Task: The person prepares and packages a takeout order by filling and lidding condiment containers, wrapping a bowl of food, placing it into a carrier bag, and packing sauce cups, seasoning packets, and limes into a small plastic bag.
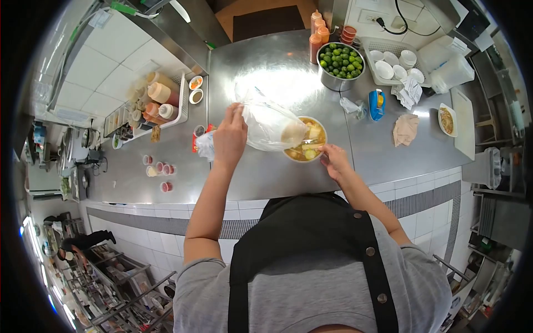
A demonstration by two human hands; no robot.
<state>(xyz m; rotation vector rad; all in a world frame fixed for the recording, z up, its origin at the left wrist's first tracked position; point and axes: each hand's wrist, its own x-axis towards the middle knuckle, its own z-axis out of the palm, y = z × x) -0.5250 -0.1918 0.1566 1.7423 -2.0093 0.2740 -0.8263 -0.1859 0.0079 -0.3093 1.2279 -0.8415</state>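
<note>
My left hand is closed on the upper left part of a clear plastic bag, held above the steel counter. Something pale and rounded shows inside the bag at its right end, which overlaps the left rim of a white bowl. In that bowl lies a yellow-orange soup with pale and green pieces. At the bowl's lower right edge is my right hand, its fingers drawn together near the rim; whether they grip the rim or something small is unclear.
A steel pot of limes and orange bottles stand at the back. White bowls fill a basket at right, near a cloth and blue pouch. Left are a sauce-bottle rack and small red cups.
</note>
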